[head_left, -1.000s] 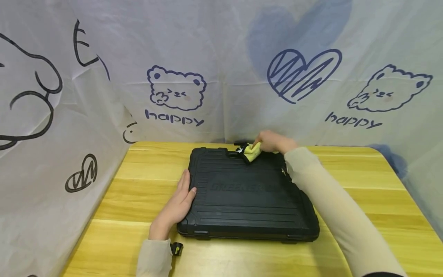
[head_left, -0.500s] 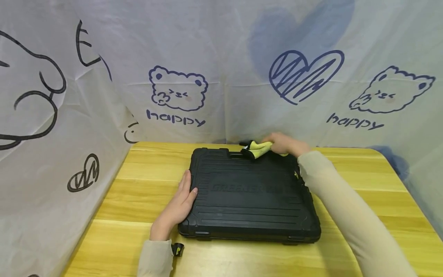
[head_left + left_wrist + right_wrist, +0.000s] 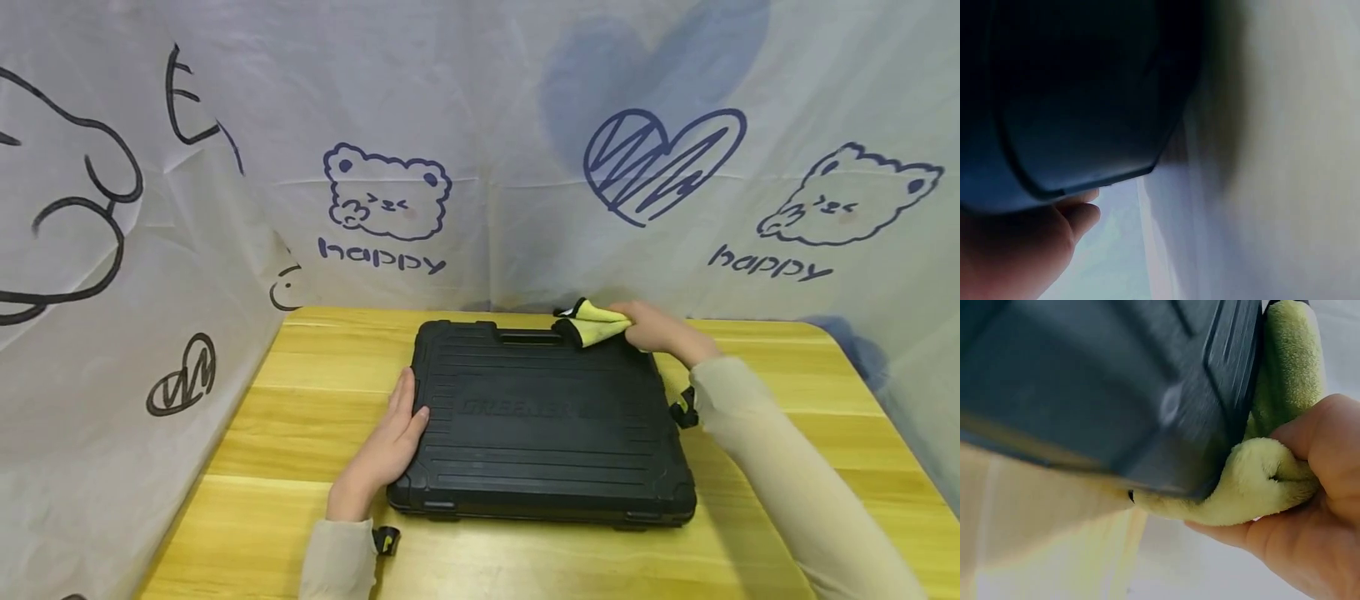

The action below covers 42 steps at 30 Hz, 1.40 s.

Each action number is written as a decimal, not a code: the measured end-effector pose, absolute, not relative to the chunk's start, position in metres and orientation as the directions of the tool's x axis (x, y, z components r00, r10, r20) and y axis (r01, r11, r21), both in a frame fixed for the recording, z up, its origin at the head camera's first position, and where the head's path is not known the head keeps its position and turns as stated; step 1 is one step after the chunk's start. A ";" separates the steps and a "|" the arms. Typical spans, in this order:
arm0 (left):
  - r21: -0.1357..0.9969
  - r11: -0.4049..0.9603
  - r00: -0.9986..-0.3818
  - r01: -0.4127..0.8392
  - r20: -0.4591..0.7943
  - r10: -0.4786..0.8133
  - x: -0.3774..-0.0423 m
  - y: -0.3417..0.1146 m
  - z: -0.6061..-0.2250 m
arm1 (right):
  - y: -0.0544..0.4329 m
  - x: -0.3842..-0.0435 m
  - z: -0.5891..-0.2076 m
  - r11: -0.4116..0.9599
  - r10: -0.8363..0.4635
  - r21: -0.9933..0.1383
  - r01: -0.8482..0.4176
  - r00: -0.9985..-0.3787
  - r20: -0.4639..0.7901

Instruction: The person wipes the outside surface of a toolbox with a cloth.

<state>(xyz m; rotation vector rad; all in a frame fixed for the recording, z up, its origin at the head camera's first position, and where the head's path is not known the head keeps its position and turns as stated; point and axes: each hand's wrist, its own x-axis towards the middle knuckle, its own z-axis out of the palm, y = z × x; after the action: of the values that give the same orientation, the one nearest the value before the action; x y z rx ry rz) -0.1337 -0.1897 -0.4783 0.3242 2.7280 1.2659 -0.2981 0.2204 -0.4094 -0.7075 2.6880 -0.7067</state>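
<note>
Head view: on the yellow wooden table (image 3: pixel 322 400), the black case (image 3: pixel 540 417) lies flat, long axis left to right, its handle (image 3: pixel 528 337) facing away from the person. The left hand (image 3: pixel 386 442) rests along the case's left side, fingers nearly straight and pointing away — touching, not wrapped round it. The right hand (image 3: pixel 656 329) reaches to the far right corner, arm slanting in from the lower right, thumb and fingers closed round the folded yellow cloth (image 3: pixel 596 323), whose black-edged end points left toward the handle.

The place looks booth-like, printed curtains (image 3: pixel 517 225) edging a wood-grain table (image 3: pixel 315 400).
</note>
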 end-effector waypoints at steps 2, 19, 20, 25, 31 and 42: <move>0.765 0.629 -0.971 0.142 -0.014 0.237 -0.134 -0.190 -0.478 | 0.227 -0.298 -0.412 0.759 -0.511 -0.528 -0.381 -0.851 -0.120; 0.742 0.650 -0.968 0.165 -0.004 0.250 -0.138 -0.188 -0.477 | 0.249 -0.254 -0.421 0.796 -0.406 -0.500 -0.341 -0.913 -0.023; 0.742 0.650 -0.968 0.164 -0.007 0.252 -0.138 -0.188 -0.477 | 0.249 -0.251 -0.422 0.795 -0.404 -0.500 -0.344 -0.915 -0.014; 0.747 0.645 -0.965 0.161 -0.017 0.260 -0.138 -0.188 -0.477 | 0.251 -0.232 -0.426 0.801 -0.362 -0.509 -0.314 -0.932 0.006; 0.742 0.650 -0.967 0.161 -0.015 0.255 -0.137 -0.190 -0.479 | 0.247 -0.210 -0.431 0.819 -0.331 -0.504 -0.275 -0.943 -0.022; 0.752 0.642 -0.969 0.148 -0.020 0.247 -0.135 -0.191 -0.480 | 0.243 -0.169 -0.427 0.827 -0.299 -0.517 -0.222 -0.952 -0.070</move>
<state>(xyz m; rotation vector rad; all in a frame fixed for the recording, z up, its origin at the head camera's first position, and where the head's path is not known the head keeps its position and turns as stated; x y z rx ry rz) -0.1352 -0.1905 -0.4803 0.3304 2.7363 1.2373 -0.1695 0.2431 -0.4270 -0.4104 2.8593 -0.7823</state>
